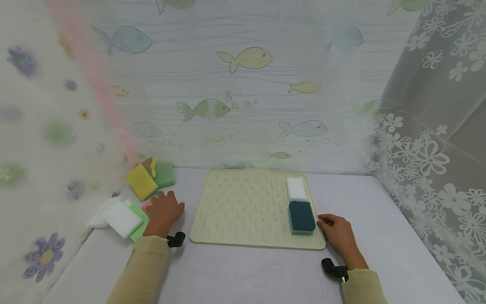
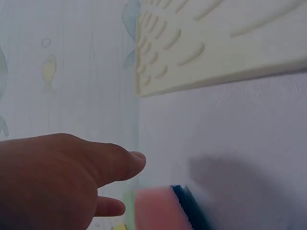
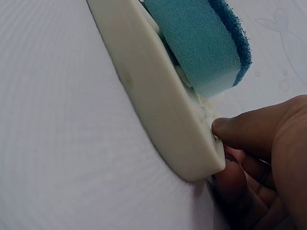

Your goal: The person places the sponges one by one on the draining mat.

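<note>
One teal sponge (image 1: 301, 217) sits on the cream mat (image 1: 235, 211), whose right edge the right hand (image 1: 338, 234) pinches. Left of the mat, I see the left hand (image 1: 162, 215), fingers loosely spread, by a pink sponge (image 2: 158, 208), contact unclear.

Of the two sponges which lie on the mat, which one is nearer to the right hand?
The dark-topped blue-green sponge, just beside the right hand. The plain white sponge lies behind it, farther from that hand.
</note>
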Motion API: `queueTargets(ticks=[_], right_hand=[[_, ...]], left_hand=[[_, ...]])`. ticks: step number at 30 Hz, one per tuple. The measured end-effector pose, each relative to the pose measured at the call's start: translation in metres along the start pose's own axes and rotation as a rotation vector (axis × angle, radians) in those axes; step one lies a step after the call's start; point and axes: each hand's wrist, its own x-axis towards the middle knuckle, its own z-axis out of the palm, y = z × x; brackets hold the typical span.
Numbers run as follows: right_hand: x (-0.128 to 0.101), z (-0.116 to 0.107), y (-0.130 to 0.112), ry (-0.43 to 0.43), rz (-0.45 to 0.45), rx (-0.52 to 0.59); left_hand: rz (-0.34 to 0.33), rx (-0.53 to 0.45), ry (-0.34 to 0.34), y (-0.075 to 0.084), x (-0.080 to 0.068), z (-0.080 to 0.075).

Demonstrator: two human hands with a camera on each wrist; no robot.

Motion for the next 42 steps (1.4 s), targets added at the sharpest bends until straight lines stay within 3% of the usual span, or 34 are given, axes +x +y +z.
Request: queueTargets(ticks=[9,19,27,42], right_hand=[[0.0,0.0,0.001,0.018,-0.005,-0.01],[0.0,-0.003,0.0,0.011,-0.004,0.002],[0.002,-0.001,0.0,0.012,-0.018,0.008],[0.003,0.0,0.002,-0.005,0.008,0.009]], left_hand=[[0.019,0.026,-0.038,-0.007,0.001,-0.008],[0.073,0.077,-0.1,-0.005,0.004,-0.007],[0.167,0.056,-0.074,0.0,-0.002,-0.004],[0.222,0.066,-0.034,0.008,-0.002,0.0]])
